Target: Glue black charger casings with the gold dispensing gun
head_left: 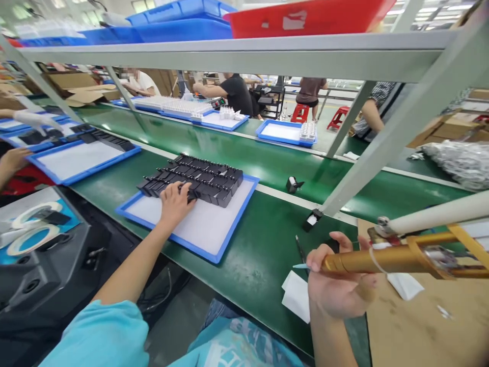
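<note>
My left hand [175,205] reaches over a blue-rimmed tray [217,255] with a white lining. Its fingers are curled onto a small black box [193,193] at the near edge of several packed rows of black boxes [214,176]. My palm hides part of that row. In my right hand [340,290] lies a gold cylindrical glue gun [367,261], fingers and thumb around its front end. Its pale blue nozzle [300,266] points left over the bench. A dark pen-like tool [300,247] and a folded white paper [297,295] lie close to that hand.
Two loose black boxes, one on the green belt [293,184] and one by the post [312,219], lie at right. A slanted white post [397,112] and an overhead shelf [229,58] frame the bench. Cardboard [428,321] covers the right. A co-worker's hand [13,162] shows at far left.
</note>
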{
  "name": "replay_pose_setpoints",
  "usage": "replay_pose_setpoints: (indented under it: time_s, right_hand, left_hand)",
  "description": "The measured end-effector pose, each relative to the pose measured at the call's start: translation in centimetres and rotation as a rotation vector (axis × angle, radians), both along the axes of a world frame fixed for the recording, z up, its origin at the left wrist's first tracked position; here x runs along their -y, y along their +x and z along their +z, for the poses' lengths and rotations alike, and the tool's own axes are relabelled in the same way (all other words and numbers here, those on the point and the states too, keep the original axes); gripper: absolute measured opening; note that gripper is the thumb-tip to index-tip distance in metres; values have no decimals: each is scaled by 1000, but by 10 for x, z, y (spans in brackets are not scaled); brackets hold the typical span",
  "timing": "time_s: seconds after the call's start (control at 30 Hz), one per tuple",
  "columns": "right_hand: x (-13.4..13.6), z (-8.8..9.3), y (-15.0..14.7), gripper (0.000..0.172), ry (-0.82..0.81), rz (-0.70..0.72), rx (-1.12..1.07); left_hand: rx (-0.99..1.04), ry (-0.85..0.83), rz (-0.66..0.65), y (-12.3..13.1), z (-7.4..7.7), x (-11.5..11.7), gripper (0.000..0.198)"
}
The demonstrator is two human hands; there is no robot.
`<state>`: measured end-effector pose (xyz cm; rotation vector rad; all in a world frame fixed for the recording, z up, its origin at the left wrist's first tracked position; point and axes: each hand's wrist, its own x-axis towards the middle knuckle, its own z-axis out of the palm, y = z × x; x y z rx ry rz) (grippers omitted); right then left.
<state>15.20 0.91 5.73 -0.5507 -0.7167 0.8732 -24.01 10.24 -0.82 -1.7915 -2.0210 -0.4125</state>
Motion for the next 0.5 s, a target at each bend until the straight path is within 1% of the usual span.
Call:
replay_pose_setpoints:
  time_s: [0.07,0.13,0.17,0.2,0.27,0.3,0.37,0.4,0.43,0.5]
  right_hand:
    - [1,1,-1,41,5,2,0]
    - [2,2,-2,39,4,6,-2]
    - [3,2,-3,38,5,10,-1]
    - [3,3,-3,37,6,14,0]
    - [3,3,-4,36,16,25,5]
    - [3,3,-4,36,21,29,8]
    - [2,2,-4,36,25,32,13]
    - [1,1,-4,36,25,28,15]
    - [1,1,-4,36,27,22,17]
    - [-1,0,-4,35,35,6,16]
  left_hand:
    - [34,9,2,-1,5,1,52]
    - [97,49,-27,7,17,-3,55]
    - [136,75,-76,16,25,-8,56]
    - [175,95,-151,29,35,-15,56]
    - [241,78,-381,65,54,-37,54]
    - [263,29,-508,88,61,-51,54]
    - [283,-136,-733,138,69,-86,56]
    - [278,-236,-809,162,69,-105,61]
    - [268,-337,-842,184,68,-124,68]
    - [239,-520,-787,220,61,-159,81]
